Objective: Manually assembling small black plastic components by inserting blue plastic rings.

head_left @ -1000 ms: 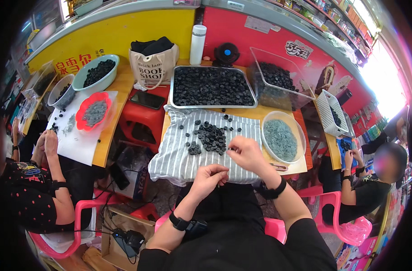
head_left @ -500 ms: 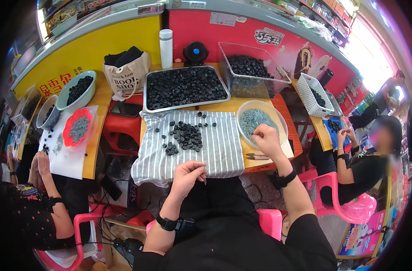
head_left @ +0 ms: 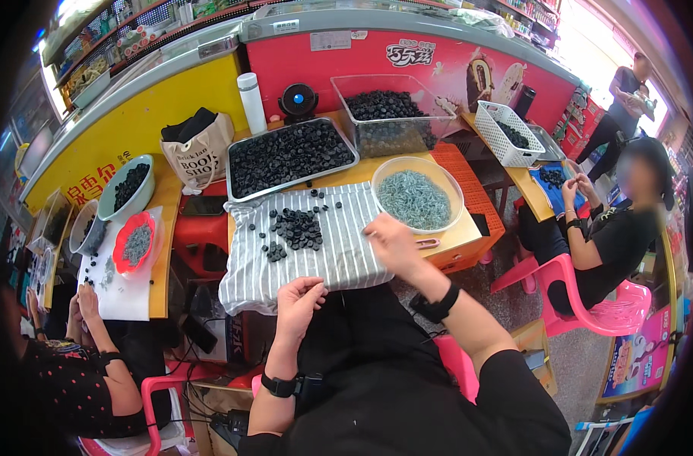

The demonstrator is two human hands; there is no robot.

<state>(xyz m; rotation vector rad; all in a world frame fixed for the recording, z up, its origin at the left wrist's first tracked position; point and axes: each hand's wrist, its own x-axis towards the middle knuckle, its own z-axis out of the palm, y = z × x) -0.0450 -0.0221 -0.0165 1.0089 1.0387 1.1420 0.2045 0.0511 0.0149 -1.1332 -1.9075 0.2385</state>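
My left hand (head_left: 299, 304) is at the near edge of a grey-and-white striped cloth (head_left: 339, 262), thumb and forefinger pinched together. Whatever it holds is too small to make out. Over the cloth's right side is my right hand (head_left: 390, 242), fingers curled in a pinch, their contents not discernible. Beside it stands a whitish round bowl (head_left: 459, 207) with many small translucent grey-green pieces. A loose pile of small black round parts (head_left: 297, 230) lies on the cloth, beyond my left hand. Partly behind my right hand shows a reddish-brown tool handle (head_left: 428, 244).
Beyond the cloth stand a metal tray (head_left: 295, 182) and a clear plastic bin (head_left: 396, 137), both holding black parts. A white bottle (head_left: 251, 105), small fan (head_left: 299, 101) and cloth bag (head_left: 200, 156) are behind. People work at tables on both sides.
My right hand has moved from over the bowl leftward and nearer, onto the cloth's right side. My left hand stays pinched near the cloth's edge. The view has shifted to the right.
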